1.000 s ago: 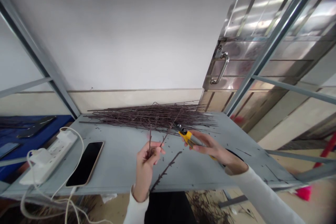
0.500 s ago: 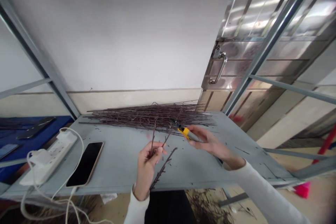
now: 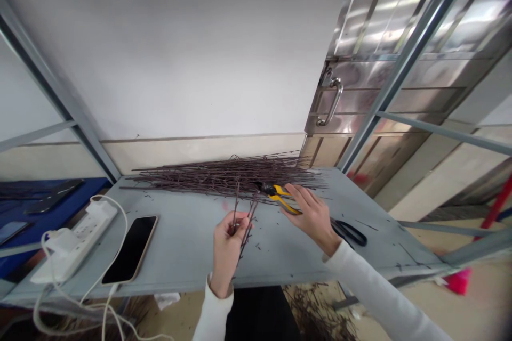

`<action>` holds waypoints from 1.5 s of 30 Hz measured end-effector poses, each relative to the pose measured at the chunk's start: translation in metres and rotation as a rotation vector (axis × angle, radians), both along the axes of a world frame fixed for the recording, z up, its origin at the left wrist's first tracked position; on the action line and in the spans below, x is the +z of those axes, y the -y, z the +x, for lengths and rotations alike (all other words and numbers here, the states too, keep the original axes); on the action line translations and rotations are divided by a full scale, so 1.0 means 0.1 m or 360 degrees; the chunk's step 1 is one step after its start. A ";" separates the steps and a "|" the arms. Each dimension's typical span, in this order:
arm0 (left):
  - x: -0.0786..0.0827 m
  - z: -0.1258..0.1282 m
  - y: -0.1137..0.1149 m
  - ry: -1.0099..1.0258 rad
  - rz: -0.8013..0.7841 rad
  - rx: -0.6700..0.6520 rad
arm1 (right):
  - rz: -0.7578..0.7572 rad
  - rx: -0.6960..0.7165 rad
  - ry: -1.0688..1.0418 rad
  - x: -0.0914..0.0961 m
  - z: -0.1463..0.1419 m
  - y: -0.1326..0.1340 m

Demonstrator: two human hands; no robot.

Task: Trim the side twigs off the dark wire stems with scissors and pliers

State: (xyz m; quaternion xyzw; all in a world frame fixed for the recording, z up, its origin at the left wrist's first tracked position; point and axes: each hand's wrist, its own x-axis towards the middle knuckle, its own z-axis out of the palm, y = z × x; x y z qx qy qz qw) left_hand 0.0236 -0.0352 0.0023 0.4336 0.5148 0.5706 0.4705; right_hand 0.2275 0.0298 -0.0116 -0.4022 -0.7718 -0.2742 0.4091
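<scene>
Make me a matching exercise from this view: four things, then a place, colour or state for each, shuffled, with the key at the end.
Things:
1. Pliers
2. Twig heap
3. Power strip
4. Phone on the grey table

Places, colours, states:
A. White, with plugs in it
B. Face up, screen dark
C. Held in the right hand, handles spread
D. Along the back, near the wall

Pairs: 1-C, 2-D, 3-A, 4-B

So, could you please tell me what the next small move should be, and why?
Perhaps bring the pliers onto the twigs in the left hand: the right hand holds the pliers with handles spread, close to the twigs' upper ends.
</scene>
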 end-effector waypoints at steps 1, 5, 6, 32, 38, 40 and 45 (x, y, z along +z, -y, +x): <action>0.01 0.03 0.00 0.0009 -0.0029 -0.0010 | 0.0088 -0.0069 0.0021 -0.07 -0.02 -0.02; 0.02 0.11 0.01 0.0053 -0.0084 -0.0035 | -0.0078 -0.0210 -0.0073 -0.27 -0.12 -0.05; 0.01 0.12 0.01 0.0051 -0.0077 -0.0041 | -0.0192 -0.0226 -0.0137 -0.30 -0.15 -0.04; 0.00 -0.04 -0.01 -0.0027 0.0121 -0.0341 | -0.3168 0.2335 -0.1803 0.02 -0.17 0.57; 0.02 -0.01 0.01 0.0044 0.0090 -0.0383 | -0.2844 0.2083 -0.1570 0.06 -0.14 0.49; 0.03 -0.01 0.01 0.0080 0.0078 -0.0391 | -0.2647 0.1856 -0.1398 0.09 -0.12 0.48; 0.04 -0.03 0.03 0.0113 0.0072 -0.0376 | -0.2029 0.0998 -0.0885 0.23 -0.04 0.44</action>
